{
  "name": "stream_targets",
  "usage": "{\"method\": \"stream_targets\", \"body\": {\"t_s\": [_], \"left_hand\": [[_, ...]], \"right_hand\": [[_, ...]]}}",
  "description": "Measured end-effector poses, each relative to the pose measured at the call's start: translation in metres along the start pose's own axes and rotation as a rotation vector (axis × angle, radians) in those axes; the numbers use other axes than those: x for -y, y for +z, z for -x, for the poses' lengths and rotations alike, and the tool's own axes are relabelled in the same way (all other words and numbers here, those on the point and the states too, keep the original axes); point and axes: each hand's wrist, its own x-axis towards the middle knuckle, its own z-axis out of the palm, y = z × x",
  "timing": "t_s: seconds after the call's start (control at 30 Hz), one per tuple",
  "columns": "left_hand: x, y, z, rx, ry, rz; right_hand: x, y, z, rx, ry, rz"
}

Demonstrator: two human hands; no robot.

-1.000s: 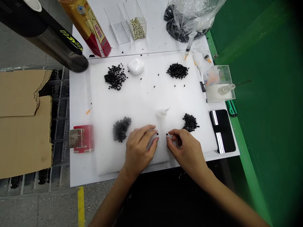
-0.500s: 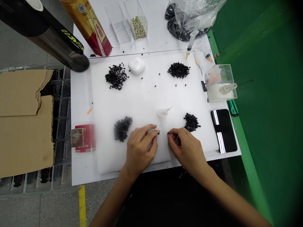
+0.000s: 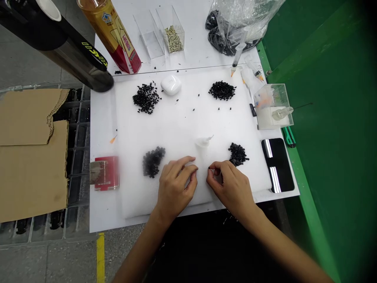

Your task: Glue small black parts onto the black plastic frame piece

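My right hand (image 3: 231,184) pinches a tiny black piece (image 3: 209,168) at its fingertips, just left of a black granule pile (image 3: 237,154). My left hand (image 3: 176,184) rests its curled fingers on the white foam sheet (image 3: 129,188), beside another dark pile (image 3: 153,162). Whether those fingertips hold anything is hidden. A small white plastic nozzle (image 3: 204,141) lies just above the gap between my hands. Two more black piles (image 3: 145,98) (image 3: 222,90) lie farther off, with a white earbud case (image 3: 171,85) between them.
Syringes (image 3: 238,55) and a clear acrylic box (image 3: 272,106) stand at the far right of the foam. A black phone (image 3: 277,165) lies to the right, a red block (image 3: 104,173) to the left, and a tall can (image 3: 108,35) behind.
The small black piece at my left fingertips no longer shows. My left fingers have curled in, and the whole view has shifted slightly.
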Motion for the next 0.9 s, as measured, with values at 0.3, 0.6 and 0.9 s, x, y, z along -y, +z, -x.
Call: {"method": "stream_targets", "body": {"t_s": [0.3,0.6,0.9], "left_hand": [[0.002,-0.001,0.000,-0.017,0.004,0.027],[0.004,-0.001,0.002,-0.011,0.014,0.030],[0.006,-0.001,-0.002,-0.142,0.128,-0.090]], "right_hand": [[-0.030,-0.048,-0.019,-0.179,0.152,0.044],[-0.041,-0.038,-0.014,-0.048,0.166,0.027],[-0.049,-0.038,-0.018,-0.122,-0.039,0.035]]}}
